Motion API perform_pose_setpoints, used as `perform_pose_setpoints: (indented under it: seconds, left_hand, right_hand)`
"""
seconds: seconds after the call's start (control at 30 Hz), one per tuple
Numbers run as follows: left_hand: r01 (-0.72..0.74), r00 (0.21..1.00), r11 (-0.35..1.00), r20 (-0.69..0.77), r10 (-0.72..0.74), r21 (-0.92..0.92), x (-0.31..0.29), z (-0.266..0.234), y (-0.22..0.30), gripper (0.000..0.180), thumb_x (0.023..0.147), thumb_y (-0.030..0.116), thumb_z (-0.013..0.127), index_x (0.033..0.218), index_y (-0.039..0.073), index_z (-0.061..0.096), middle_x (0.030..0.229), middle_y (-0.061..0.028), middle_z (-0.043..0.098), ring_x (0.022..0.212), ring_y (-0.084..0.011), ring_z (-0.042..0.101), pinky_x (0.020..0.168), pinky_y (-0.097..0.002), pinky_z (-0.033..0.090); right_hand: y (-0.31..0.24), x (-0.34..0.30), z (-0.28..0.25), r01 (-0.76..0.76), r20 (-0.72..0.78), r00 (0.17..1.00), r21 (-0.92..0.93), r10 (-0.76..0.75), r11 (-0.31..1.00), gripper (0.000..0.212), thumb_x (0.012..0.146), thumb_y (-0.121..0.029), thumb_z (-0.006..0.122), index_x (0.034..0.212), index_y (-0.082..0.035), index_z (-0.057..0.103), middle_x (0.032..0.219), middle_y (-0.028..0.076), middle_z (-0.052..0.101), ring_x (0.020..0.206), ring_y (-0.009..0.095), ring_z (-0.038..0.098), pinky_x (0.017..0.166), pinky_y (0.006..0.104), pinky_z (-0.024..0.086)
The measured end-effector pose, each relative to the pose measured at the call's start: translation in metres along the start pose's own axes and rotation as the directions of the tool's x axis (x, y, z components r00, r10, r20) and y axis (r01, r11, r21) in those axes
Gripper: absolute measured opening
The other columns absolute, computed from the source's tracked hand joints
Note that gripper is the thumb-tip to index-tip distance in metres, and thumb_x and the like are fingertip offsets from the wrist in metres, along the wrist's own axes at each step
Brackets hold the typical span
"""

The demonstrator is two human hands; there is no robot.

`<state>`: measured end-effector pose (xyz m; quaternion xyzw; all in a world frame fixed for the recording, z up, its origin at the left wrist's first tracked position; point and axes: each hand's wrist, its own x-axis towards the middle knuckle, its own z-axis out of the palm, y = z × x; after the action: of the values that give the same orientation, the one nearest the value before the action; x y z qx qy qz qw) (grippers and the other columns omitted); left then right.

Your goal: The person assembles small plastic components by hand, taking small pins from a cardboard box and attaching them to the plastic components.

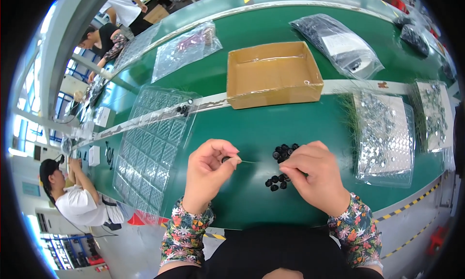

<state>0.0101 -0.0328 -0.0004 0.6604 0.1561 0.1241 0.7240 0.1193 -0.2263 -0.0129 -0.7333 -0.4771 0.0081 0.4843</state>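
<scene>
In front of the brown cardboard box (276, 96), the left hand (208, 170) grips a small round black piece (225, 159); the right hand (314, 171) pinches closed, contents hidden, beside loose black pieces (284, 152). Left of the box, a clear plastic tray (145, 148) carries more.

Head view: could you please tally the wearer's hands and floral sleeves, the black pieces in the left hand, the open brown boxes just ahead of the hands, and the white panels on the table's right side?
Hands (left hand, right hand): 2
Floral sleeves: 2
Black piece: 1
Brown box: 1
White panels: 2
Total: 8
</scene>
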Motion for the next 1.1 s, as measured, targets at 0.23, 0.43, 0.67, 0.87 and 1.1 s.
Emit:
perform_pose_setpoints:
  seconds: [0.23, 0.43, 0.67, 0.87, 1.1]
  left_hand:
    - [0.044, 0.994, 0.999, -0.104, -0.046, -0.015, -0.007, -0.039, 0.008, 0.012, 0.081, -0.003, 0.059, 0.092, -0.001, 0.061, 0.088, -0.0075, 0.064, 0.075, -0.0091, 0.058, 0.063, -0.0196, 0.044]
    - [0.071, 0.986, 0.993, -0.142, -0.084, -0.092, -0.014, -0.085, 0.016, 0.019, 0.08, -0.002, 0.06, 0.099, 0.0, 0.06, 0.099, -0.0107, 0.063, 0.085, -0.0145, 0.06, 0.077, -0.026, 0.048]
    - [-0.072, 0.919, 0.997, -0.39, 0.062, -0.012, 0.065, -0.147, 0.025, 0.021, 0.082, -0.001, 0.059, 0.102, -0.003, 0.056, 0.097, -0.0111, 0.059, 0.09, -0.0196, 0.06, 0.081, -0.0275, 0.049]
    - [-0.006, 0.881, 0.97, -0.457, 0.12, 0.244, 0.114, -0.174, -0.013, 0.021, 0.079, 0.006, 0.065, 0.098, 0.0, 0.061, 0.086, -0.0034, 0.064, 0.077, -0.0097, 0.059, 0.067, -0.0205, 0.046]
    - [-0.088, 0.914, 0.886, -0.317, 0.254, 0.456, 0.131, -0.183, -0.045, 0.02, 0.076, 0.008, 0.067, 0.095, 0.0, 0.064, 0.085, -0.0055, 0.065, 0.075, -0.0103, 0.06, 0.069, -0.0242, 0.048]
  right_hand:
    - [-0.001, -0.001, 0.002, -0.056, -0.061, 0.997, -0.066, 0.052, 0.996, 0.005, 0.07, -0.004, 0.068, 0.07, -0.006, 0.063, 0.067, 0.004, 0.059, 0.062, 0.021, 0.055, 0.061, 0.0319, 0.039]
    - [-0.007, -0.003, 0.002, -0.057, -0.016, 0.998, -0.047, 0.057, 0.997, 0.005, 0.07, -0.004, 0.068, 0.071, -0.006, 0.064, 0.066, 0.004, 0.058, 0.061, 0.02, 0.055, 0.061, 0.0312, 0.039]
    - [-0.004, -0.002, 0.007, -0.127, 0.025, 0.992, -0.014, 0.128, 0.992, 0.005, 0.069, -0.003, 0.067, 0.072, -0.006, 0.065, 0.068, 0.005, 0.061, 0.062, 0.02, 0.056, 0.062, 0.0304, 0.039]
    - [-0.006, 0.0, 0.009, -0.168, 0.05, 0.984, 0.004, 0.168, 0.986, 0.006, 0.069, -0.002, 0.067, 0.073, -0.006, 0.066, 0.069, 0.005, 0.061, 0.064, 0.02, 0.058, 0.063, 0.0304, 0.04]
    - [-0.002, 0.001, 0.01, -0.2, 0.075, 0.977, 0.01, 0.198, 0.98, 0.006, 0.067, -0.001, 0.067, 0.073, -0.004, 0.066, 0.069, 0.009, 0.061, 0.066, 0.022, 0.057, 0.062, 0.0304, 0.043]
